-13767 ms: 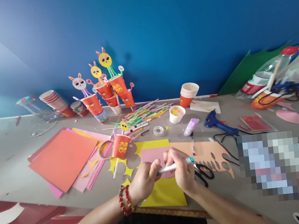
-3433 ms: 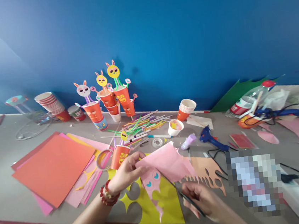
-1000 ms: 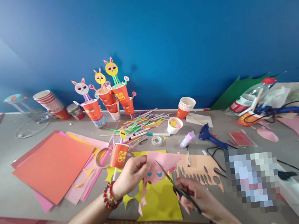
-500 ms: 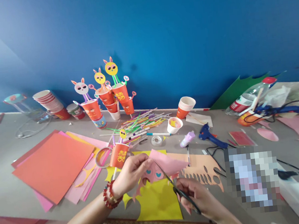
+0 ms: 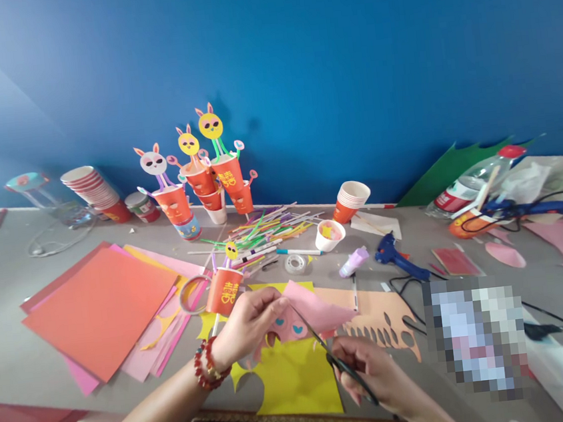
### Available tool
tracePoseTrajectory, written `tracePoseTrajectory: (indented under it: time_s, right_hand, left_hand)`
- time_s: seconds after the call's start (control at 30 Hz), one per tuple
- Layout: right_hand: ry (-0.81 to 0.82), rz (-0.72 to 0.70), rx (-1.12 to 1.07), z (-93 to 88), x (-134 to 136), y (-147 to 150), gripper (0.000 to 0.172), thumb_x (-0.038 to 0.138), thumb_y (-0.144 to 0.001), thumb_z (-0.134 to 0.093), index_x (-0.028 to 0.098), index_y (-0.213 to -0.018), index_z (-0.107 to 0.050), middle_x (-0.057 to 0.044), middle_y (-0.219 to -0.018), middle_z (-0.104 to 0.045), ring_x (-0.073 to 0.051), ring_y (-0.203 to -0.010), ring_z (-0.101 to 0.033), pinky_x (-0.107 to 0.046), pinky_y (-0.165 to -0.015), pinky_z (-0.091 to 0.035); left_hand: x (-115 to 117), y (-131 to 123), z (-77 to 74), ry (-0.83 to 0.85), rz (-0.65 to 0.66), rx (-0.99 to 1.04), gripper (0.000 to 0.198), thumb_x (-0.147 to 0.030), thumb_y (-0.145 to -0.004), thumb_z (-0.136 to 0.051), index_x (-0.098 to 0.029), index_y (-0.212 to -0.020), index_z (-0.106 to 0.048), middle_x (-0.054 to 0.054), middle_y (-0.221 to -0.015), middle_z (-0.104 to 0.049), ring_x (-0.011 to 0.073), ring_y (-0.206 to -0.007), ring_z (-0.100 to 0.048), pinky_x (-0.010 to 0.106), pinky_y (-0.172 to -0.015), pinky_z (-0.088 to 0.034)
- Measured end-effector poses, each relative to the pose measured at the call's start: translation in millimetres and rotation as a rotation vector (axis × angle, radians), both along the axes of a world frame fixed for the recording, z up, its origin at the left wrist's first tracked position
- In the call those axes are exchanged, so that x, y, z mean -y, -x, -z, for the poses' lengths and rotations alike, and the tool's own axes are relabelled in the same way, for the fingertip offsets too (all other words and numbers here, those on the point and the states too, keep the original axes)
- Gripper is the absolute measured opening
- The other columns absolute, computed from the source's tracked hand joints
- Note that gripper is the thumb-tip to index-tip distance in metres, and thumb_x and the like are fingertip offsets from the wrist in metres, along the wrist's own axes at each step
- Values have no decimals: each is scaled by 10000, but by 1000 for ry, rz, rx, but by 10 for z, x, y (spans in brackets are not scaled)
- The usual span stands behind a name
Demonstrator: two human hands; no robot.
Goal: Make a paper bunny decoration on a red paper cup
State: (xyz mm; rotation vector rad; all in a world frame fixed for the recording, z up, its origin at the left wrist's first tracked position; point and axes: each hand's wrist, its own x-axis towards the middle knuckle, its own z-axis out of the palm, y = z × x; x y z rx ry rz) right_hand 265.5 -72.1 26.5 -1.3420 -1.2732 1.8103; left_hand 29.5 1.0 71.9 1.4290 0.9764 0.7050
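My left hand (image 5: 253, 325) pinches a pink sheet of paper (image 5: 316, 306) by its left edge, holding it above the table. Blue heart shapes show on pink pieces below the sheet's cut edge. In my right hand (image 5: 365, 363) is a pair of black-handled scissors (image 5: 355, 376), my fingers wrapped round the handles. The blades lie against the pink paper and point up and left towards my left thumb. Beneath both hands rests a yellow sheet (image 5: 297, 387) with curved cut-outs. An orange cup figure (image 5: 225, 291) stands just behind my left hand.
Coloured paper sheets (image 5: 103, 310) lie on the left. Several rabbit-faced cup figures (image 5: 173, 205) stand along the wall near pipe cleaners (image 5: 273, 228). A blue glue gun (image 5: 400, 259), a white cup (image 5: 329, 235) and a peach cut-out sheet (image 5: 383, 314) are to the right.
The view has shifted very slightly. Both hands, the scissors and the pink paper keep almost the same position.
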Motion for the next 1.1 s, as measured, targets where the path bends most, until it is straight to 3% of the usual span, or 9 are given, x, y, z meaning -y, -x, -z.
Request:
tracePoseTrajectory:
  time_s: [0.3, 1.1]
  right_hand:
    - [-23, -2, 39, 18, 13, -4, 233, 228, -665, -647, 214, -601, -423, 102, -473, -454, -42, -372, -401, -164, -400, -323]
    - [-11, -10, 35, -26, 24, 13, 218, 259, -651, -627, 219, -589, -422, 91, -457, -483, -45, -361, -403, -167, -390, -300]
  left_hand:
    - [-22, -11, -10, 11, -6, -10, 405, -509, -928, -522, -172, -704, -498, -54, -564, -490, 76, -401, -554, 142, -370, -430]
    - [-55, 7, 32, -109, -11, -89, 384, -459, -927, -560, -174, -677, -499, -54, -536, -531, 66, -379, -542, 131, -372, -361]
